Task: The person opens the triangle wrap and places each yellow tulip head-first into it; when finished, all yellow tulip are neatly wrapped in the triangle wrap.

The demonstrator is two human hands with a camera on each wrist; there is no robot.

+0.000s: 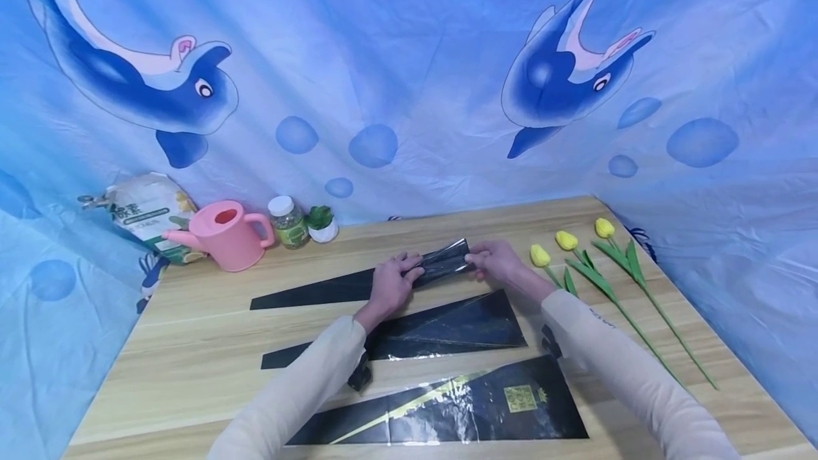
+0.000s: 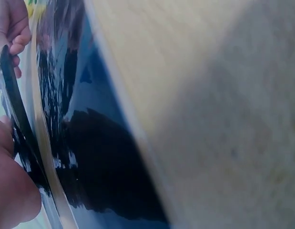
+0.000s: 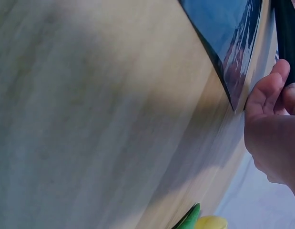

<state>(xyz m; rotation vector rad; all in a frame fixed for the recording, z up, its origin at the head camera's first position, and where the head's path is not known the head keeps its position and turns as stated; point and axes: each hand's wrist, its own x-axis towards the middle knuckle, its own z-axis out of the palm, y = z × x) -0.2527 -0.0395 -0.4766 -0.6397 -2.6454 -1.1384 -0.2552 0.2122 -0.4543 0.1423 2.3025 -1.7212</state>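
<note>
Three long black flower sleeves lie across the wooden table (image 1: pixel 192 346). My left hand (image 1: pixel 394 282) grips the middle of the far sleeve (image 1: pixel 332 288), bunching its wide end. At the wide end of that same sleeve my right hand (image 1: pixel 495 261) pinches the plastic. In the left wrist view the glossy black sleeve (image 2: pixel 90 157) fills the frame beside my left hand (image 2: pixel 14 186). In the right wrist view my right hand's fingers (image 3: pixel 269 95) curl on the sleeve edge (image 3: pixel 233 43). The middle sleeve (image 1: pixel 447 329) and the near sleeve (image 1: pixel 460 403) with a gold label lie flat.
Three yellow tulips (image 1: pixel 597 261) with green stems lie at the right of the table. At the back left stand a pink watering can (image 1: pixel 224 233), a jar (image 1: pixel 287 222), a small potted plant (image 1: pixel 322 223) and a bag (image 1: pixel 150 211). A blue dolphin cloth (image 1: pixel 409 77) hangs behind.
</note>
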